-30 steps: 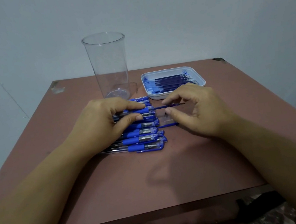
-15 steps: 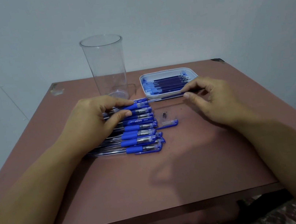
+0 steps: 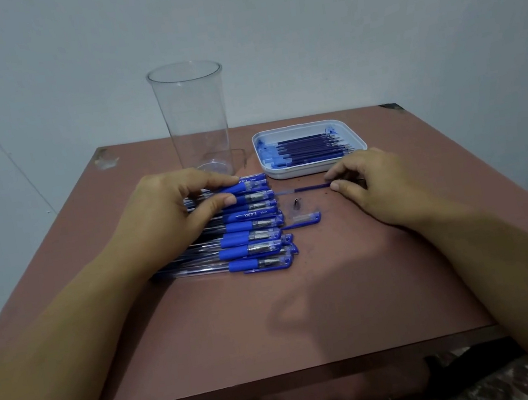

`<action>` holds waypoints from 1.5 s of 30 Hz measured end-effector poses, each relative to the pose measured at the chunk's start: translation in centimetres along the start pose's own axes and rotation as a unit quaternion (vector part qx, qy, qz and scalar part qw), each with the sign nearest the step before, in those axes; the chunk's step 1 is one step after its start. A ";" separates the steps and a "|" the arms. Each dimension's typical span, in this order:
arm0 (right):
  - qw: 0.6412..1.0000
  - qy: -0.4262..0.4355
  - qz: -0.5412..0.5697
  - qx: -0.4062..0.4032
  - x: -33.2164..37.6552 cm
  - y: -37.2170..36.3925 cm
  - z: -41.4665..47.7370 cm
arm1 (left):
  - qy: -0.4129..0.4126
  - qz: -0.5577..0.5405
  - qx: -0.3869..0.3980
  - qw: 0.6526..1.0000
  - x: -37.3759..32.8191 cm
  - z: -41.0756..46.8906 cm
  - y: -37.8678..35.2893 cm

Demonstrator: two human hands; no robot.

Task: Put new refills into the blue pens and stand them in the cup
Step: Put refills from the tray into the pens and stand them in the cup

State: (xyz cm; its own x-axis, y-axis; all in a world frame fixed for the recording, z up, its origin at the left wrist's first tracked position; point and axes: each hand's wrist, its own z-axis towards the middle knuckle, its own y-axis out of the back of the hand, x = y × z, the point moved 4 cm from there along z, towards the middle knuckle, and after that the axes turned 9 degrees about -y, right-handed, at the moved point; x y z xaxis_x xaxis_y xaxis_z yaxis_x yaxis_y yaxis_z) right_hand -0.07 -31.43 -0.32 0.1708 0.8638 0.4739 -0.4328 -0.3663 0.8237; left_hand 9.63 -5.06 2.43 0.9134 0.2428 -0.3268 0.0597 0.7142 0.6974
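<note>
Several blue pens [image 3: 247, 233] lie side by side on the brown table [image 3: 273, 318]. My left hand [image 3: 168, 210] rests on the far pens, thumb and forefinger pinching one pen barrel near its blue grip. A thin blue refill [image 3: 305, 189] sticks out of that pen to the right; my right hand [image 3: 373, 183] pinches its far end. A small metal tip [image 3: 296, 202] and a loose blue cap [image 3: 305, 219] lie between my hands. The tall clear cup [image 3: 194, 121] stands empty behind the pens. A white tray [image 3: 314, 167] of refills sits to its right.
A pale wall stands right behind the table. The table's front edge is close to me, with dark clutter below it. Bare tabletop lies in front of the pens and to the right of the tray.
My right hand has drawn the refill out to the right, away from the pen held under my left hand. The cap and metal tip now lie uncovered between the hands.
</note>
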 end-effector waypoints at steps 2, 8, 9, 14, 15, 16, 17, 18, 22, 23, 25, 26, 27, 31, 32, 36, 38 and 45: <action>1.000 0.008 -0.009 -0.016 0.0 0.0 0.0 | 0.000 -0.004 0.002 1.000 0.0 0.0 -0.1; 0.993 0.100 0.043 -0.052 2.8 0.5 -1.4 | -0.003 -0.010 0.005 1.000 -0.1 0.1 0.0; 0.992 0.110 0.049 -0.038 3.3 0.5 -1.7 | -0.002 -0.012 0.005 1.000 -0.2 0.1 0.0; 0.990 0.134 0.046 0.016 4.1 0.1 -2.1 | -0.002 -0.019 0.012 1.000 -0.2 0.1 -0.1; 0.989 0.137 0.039 0.031 4.1 0.0 -2.1 | -0.003 -0.018 0.012 1.000 -0.2 0.1 -0.1; 0.989 0.139 0.031 0.045 4.1 -0.1 -2.1 | -0.003 -0.018 0.013 1.000 -0.2 0.1 -0.1; 0.988 0.139 0.025 0.057 4.1 -0.2 -2.1 | -0.004 -0.018 0.013 1.000 -0.3 0.1 -0.1; 0.988 0.136 0.021 0.064 4.0 -0.3 -2.0 | -0.004 -0.018 0.014 1.000 -0.3 0.1 -0.1; 0.990 0.119 0.019 0.079 3.6 -0.4 -2.0 | -0.005 -0.017 0.013 1.000 -0.3 0.1 -0.1; 0.990 0.118 0.020 0.081 3.7 -0.4 -2.1 | -0.005 -0.017 0.012 1.000 -0.3 0.1 -0.1; 0.990 0.116 0.036 0.073 3.8 0.0 -2.0 | -0.004 -0.017 0.010 1.000 -0.3 0.1 -0.1; 0.991 0.111 0.044 0.063 3.7 0.3 -1.7 | -0.003 -0.017 0.008 1.000 -0.3 0.1 -0.1; 0.992 0.106 0.045 0.051 3.7 0.7 -1.3 | -0.003 -0.016 0.007 1.000 -0.3 0.1 -0.1; 0.996 0.088 -0.009 0.016 3.4 2.3 1.8 | -0.008 -0.014 0.004 1.000 -0.4 0.2 -0.1; 0.996 0.084 -0.035 0.020 3.4 2.6 2.6 | -0.007 -0.015 0.002 1.000 -0.4 0.2 -0.1; 0.993 0.035 -0.095 0.066 2.9 3.1 5.4 | -0.002 -0.015 0.000 1.000 -0.3 0.2 0.0; 0.991 0.005 -0.096 0.095 2.6 2.9 6.4 | 0.001 -0.017 0.002 1.000 -0.1 0.2 0.0; 0.978 -0.038 -0.110 0.173 1.3 1.9 8.2 | 0.001 -0.017 0.011 1.000 0.2 0.4 -0.3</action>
State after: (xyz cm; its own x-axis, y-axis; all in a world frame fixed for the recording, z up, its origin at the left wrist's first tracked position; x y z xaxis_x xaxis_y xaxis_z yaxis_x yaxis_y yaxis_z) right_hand 6.62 -33.83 4.45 0.2979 0.9114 0.2838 -0.0556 -0.2802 0.9583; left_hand 9.94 -5.44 2.43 0.9097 0.2205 -0.3520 0.0990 0.7079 0.6993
